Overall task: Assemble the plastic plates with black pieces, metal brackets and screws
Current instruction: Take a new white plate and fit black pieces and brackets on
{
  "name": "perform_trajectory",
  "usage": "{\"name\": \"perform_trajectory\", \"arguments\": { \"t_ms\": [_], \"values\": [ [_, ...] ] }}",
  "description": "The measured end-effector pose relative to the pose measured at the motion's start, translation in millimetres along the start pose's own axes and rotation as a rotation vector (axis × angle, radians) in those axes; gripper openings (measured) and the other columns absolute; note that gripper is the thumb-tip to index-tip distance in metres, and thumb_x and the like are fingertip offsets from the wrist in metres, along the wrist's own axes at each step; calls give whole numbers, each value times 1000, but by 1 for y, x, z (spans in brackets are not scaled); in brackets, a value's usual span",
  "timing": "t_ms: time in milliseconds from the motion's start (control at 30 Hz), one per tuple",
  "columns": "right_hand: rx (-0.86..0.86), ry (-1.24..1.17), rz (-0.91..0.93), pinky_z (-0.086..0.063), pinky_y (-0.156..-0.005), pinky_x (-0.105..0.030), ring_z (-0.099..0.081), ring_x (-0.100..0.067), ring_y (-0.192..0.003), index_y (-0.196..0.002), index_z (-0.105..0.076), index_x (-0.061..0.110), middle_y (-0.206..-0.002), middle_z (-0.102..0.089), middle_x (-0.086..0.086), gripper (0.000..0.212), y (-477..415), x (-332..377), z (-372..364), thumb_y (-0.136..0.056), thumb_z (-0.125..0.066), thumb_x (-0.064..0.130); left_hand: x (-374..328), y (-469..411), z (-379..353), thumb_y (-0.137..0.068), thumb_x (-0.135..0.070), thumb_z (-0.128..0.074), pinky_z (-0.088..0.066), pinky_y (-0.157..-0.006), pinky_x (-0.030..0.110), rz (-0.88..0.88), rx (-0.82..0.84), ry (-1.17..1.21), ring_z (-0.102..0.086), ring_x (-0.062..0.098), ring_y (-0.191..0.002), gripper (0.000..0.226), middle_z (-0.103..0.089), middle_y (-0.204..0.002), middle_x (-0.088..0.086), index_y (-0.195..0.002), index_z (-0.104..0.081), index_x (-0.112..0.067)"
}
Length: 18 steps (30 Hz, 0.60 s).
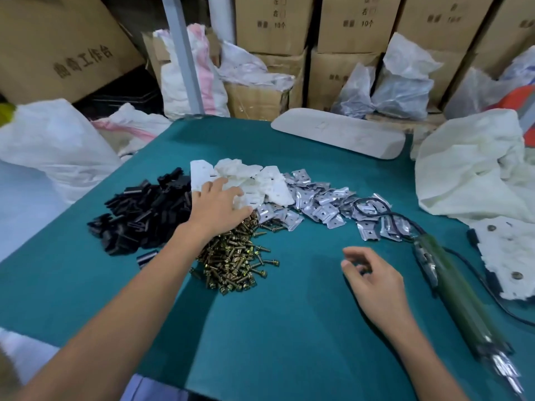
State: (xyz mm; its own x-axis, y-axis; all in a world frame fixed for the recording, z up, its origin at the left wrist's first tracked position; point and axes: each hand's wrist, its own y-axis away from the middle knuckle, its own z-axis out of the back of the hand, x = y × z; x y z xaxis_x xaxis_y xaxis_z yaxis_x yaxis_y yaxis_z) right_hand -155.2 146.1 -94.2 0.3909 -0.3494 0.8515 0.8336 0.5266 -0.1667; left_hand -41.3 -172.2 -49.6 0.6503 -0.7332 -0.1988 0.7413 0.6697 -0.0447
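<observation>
On a green table point(289, 328) the parts lie sorted in piles, probably for quick picking: black pieces point(144, 209) left, plastic plates point(272, 183) behind, metal brackets point(321, 202) right, screws point(234, 256) nearest. The left hand point(215, 204) rests spread fingers point(220, 182) on the plates. The right hand point(373, 280) hovers near an electric screwdriver point(451, 285), fingers loosely curled, contents unclear; cardboard boxes point(272, 21) behind read "10个".

My left hand point(215, 205) lies over the near side of the plastic plates point(272, 183), hiding those beneath the palm and the top of the screws point(234, 259). Blur smears the fingers of my right hand point(373, 276); I cannot tell whether they pinch anything. The electric screwdriver point(451, 282) smears at its tip, cut off by the lower right edge. Print on the cardboard boxes point(275, 21) is partly unreadable.
</observation>
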Motion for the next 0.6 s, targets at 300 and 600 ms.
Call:
{"name": "perform_trajectory", "arguments": {
  "t_ms": [300, 600],
  "values": [
    [4, -33, -19, -43, -71, -6, -60, -5, -78, -102, -70, 29, -95, -72, 13, 17, -1, 0, 0, -93, -73, 15, 22, -33, 18, -81, -67, -64, -34, -106, 49, 344, -93, 98, -38, 40, -133, 82, -41, -147, 18, -146, -41, -23],
    [-33, -130, -25, -45, -70, -6, -62, -5, -78, -98, -67, 41, -94, -69, 24, 25, 2, 7, 1, -94, -71, 17, -1, 1, 42, -77, -40, -75, -36, -105, 36, 90, -440, 502, -41, 24, -131, 77, -47, -146, 3, -144, -45, -19]
  ]
}}
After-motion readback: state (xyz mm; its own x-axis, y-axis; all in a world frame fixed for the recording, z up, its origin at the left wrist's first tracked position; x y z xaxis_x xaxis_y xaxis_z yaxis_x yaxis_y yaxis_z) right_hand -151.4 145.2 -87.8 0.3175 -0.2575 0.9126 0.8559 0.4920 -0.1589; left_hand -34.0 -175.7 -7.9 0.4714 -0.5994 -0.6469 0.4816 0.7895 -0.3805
